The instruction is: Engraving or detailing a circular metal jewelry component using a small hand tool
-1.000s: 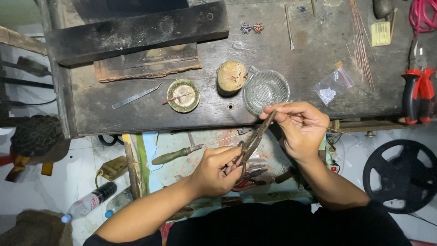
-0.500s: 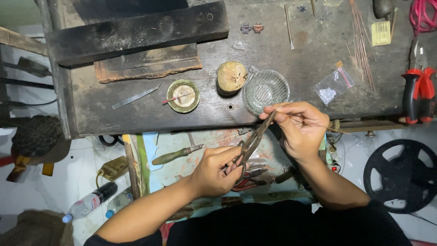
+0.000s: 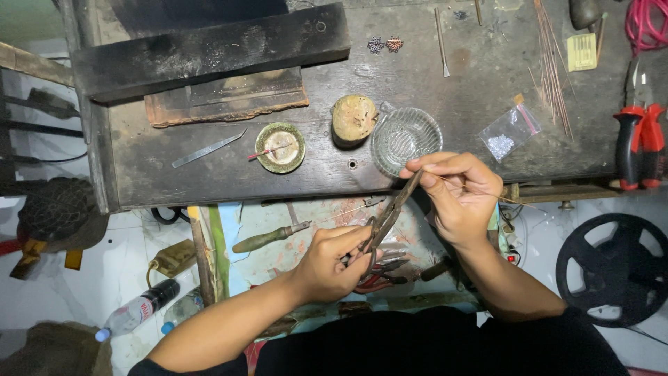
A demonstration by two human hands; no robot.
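My left hand (image 3: 334, 261) grips the handles of rusty metal pliers (image 3: 392, 212), whose jaws point up and right. My right hand (image 3: 459, 191) pinches a thin wire (image 3: 504, 198) at the pliers' tip, just below the edge of the dark workbench (image 3: 209, 174). The wire trails out to the right past my wrist. A clear glass bowl (image 3: 406, 139) stands on the bench right above my right fingers.
On the bench lie a small brass dish (image 3: 280, 147), a round wooden block (image 3: 353, 120), a flat metal file (image 3: 205, 149), a small plastic bag (image 3: 509, 132), thin rods (image 3: 553, 66) and red-handled cutters (image 3: 640, 143). Below, an open drawer (image 3: 278, 223) holds several tools.
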